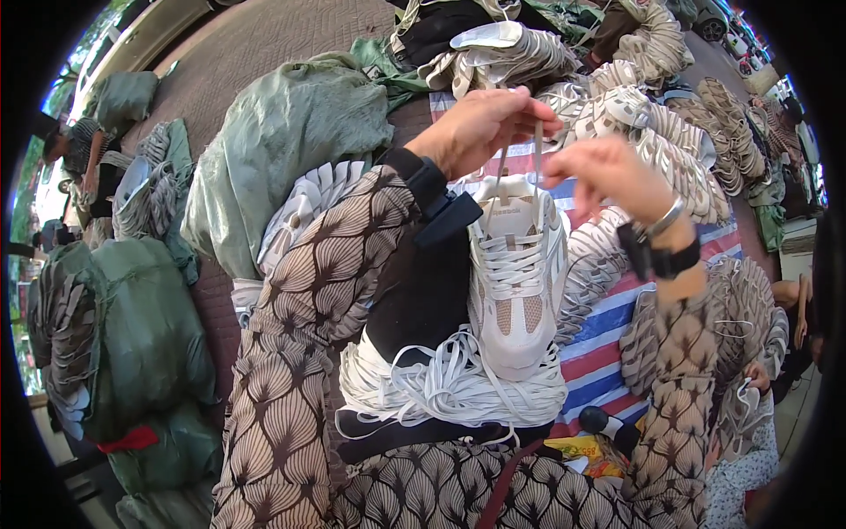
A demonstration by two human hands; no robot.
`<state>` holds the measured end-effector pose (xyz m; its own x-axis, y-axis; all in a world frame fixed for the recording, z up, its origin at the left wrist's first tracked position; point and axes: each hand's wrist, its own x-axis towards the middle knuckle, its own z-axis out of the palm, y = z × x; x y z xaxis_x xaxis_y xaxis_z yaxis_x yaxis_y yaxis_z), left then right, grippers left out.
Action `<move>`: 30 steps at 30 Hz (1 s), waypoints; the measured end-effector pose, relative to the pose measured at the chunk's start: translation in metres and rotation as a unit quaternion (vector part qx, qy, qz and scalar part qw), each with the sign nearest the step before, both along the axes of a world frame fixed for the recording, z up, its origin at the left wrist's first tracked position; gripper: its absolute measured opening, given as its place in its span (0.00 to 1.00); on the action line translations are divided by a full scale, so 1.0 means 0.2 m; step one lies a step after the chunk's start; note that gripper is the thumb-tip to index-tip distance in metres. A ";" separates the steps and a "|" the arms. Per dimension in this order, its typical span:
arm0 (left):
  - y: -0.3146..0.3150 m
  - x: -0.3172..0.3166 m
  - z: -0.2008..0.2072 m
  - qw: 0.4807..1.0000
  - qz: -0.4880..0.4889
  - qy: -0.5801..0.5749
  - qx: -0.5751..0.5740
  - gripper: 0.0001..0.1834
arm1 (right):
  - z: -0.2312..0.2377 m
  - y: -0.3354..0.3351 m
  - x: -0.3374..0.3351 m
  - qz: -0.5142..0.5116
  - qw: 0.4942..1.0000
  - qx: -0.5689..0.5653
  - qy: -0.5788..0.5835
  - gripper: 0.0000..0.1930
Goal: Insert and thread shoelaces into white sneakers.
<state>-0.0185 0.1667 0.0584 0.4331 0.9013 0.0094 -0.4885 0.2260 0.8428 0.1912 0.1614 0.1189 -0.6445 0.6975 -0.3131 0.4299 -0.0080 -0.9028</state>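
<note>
Two bare hands meet over one shoe. The left hand (489,128), fingers curled in, appears to pinch a lace (538,154) rising from the tongue; the right hand (617,172), narrowed and blurred, is close beside it, its grip impossible to tell. Directly below both lies the beige-and-white shoe (515,295), toe toward the wearer, over a white lace bundle (449,379). Even tension and an untwisted lace would probably serve best here. Beyond the right hand: rows of shoes (683,181).
</note>
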 end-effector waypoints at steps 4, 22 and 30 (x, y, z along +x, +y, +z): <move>-0.06 0.05 0.12 0.993 0.007 0.099 0.057 0.24 | -0.17 -0.17 -0.18 -0.027 0.963 -0.173 0.203 0.13; -1.20 -1.27 -0.23 0.860 0.493 -0.089 -0.098 0.19 | -0.28 -0.22 1.61 -0.594 0.566 -0.081 0.566 0.12; -1.00 -0.65 -0.12 0.858 0.375 0.336 -0.103 0.16 | -0.38 -0.31 0.71 -0.288 0.949 0.043 0.125 0.09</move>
